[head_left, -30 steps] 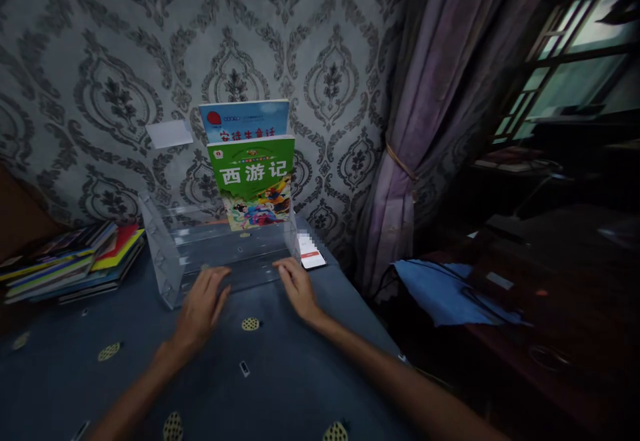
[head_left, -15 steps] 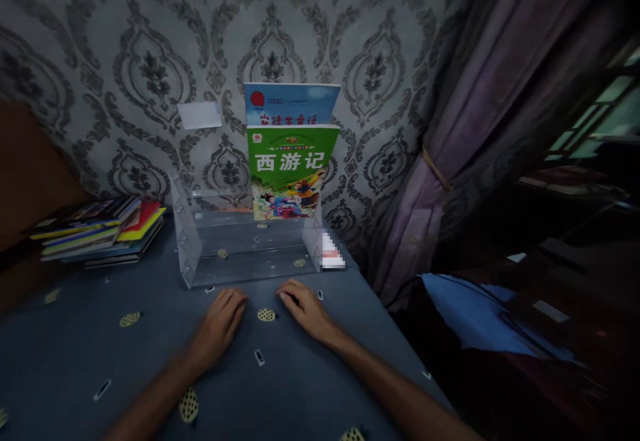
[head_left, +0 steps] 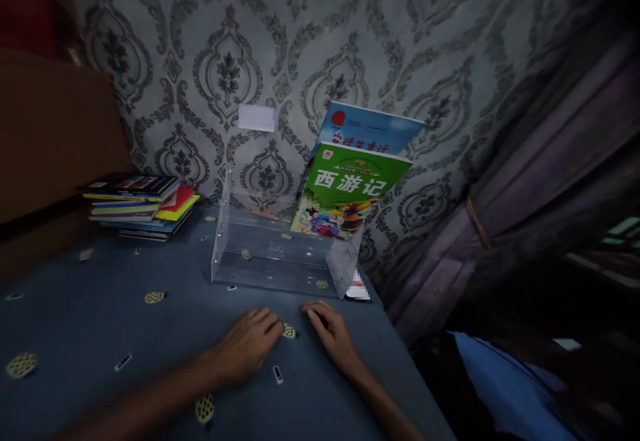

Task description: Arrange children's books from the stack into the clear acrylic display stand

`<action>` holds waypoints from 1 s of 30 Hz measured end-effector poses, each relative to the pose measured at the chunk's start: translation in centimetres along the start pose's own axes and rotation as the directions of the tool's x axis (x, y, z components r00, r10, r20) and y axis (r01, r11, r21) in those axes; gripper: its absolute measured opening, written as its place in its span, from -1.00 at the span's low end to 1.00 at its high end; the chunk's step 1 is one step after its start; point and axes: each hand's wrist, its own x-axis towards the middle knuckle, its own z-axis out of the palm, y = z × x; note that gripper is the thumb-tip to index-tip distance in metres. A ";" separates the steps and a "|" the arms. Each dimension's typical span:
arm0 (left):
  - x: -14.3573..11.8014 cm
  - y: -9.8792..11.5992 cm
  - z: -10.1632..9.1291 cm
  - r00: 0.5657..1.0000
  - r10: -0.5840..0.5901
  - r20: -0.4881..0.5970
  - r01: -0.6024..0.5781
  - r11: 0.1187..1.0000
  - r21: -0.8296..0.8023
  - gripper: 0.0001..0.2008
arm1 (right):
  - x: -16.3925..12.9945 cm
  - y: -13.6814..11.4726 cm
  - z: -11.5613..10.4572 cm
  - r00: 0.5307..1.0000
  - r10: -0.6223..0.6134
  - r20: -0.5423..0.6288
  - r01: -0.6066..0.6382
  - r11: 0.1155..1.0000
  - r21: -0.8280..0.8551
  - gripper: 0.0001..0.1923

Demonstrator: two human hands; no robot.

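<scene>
My left hand [head_left: 247,347] and my right hand [head_left: 334,336] lie flat on the blue patterned tablecloth [head_left: 100,334], fingers loosely apart, holding nothing. Just beyond them stands a clear acrylic book rack [head_left: 280,254] against the wall. A green picture book [head_left: 350,191] stands in the rack's right side, with a blue book [head_left: 367,131] behind it. Both hands are a short way in front of the rack and do not touch it.
A stack of several colourful books [head_left: 140,204] lies at the back left of the table. A phone [head_left: 359,291] lies beside the rack's right end. A purple curtain [head_left: 500,214] hangs at the right, with blue cloth [head_left: 505,387] below it. Brown furniture [head_left: 50,134] stands at the left.
Both hands have drawn back from the rack's front edge onto the tablecloth. The view has swung left, so the rack and books now sit further right and appear tilted.
</scene>
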 end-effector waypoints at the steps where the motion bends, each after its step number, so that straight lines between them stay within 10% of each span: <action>1: 0.0 0.1 0.0 0.999 0.027 0.024 -0.027 0.999 0.020 -0.83 | 0.1 -0.1 0.0 1.000 0.018 -0.005 -0.018 1.000 0.008 -0.51; 15: 0.1 -0.1 -0.3 0.991 0.081 0.104 -0.070 0.993 -0.100 -0.74 | 0.4 -1.0 -0.6 0.950 0.302 -0.085 -0.299 0.953 0.045 -0.38; 30: 0.0 -0.3 -0.8 0.996 0.050 0.080 -0.045 0.997 -0.064 -0.77 | 0.2 -0.8 -0.5 0.942 0.326 -0.081 -0.315 0.941 0.128 -0.37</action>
